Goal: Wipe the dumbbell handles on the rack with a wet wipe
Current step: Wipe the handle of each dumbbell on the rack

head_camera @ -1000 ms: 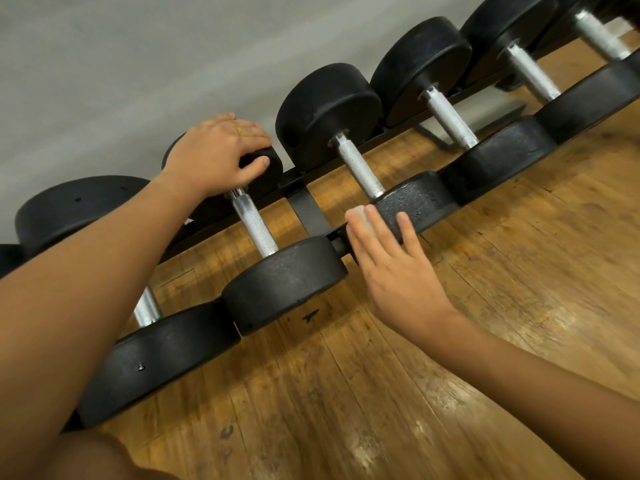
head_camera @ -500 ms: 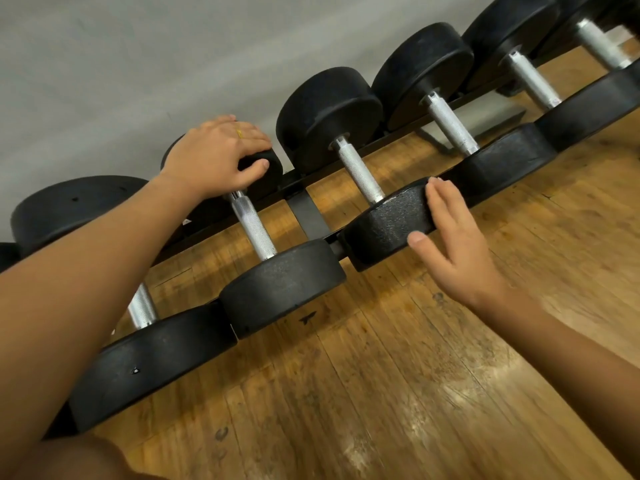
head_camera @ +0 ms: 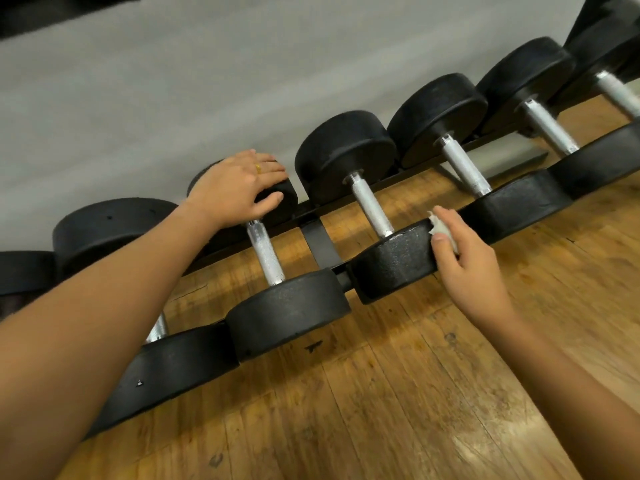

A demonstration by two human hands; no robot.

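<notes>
The right hand (head_camera: 464,271) pinches the wet wipe (head_camera: 440,229) against a dumbbell's near head (head_camera: 394,261); the left hand (head_camera: 239,188) grips the neighbouring far head (head_camera: 290,195). Next, probably, the fingers must wrap the wipe round the knurled handle (head_camera: 372,206) just left.

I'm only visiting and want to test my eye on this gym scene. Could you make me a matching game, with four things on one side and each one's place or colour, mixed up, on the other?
Things:
1. wet wipe
2. ring
3. left hand
4. dumbbell handle nearest that hand

Places and colours:
A. gold
B. silver, knurled metal
C. holds a far dumbbell head
D. white, pinched by the right hand against a near dumbbell head

Pairs: 1-D, 2-A, 3-C, 4-B
</notes>
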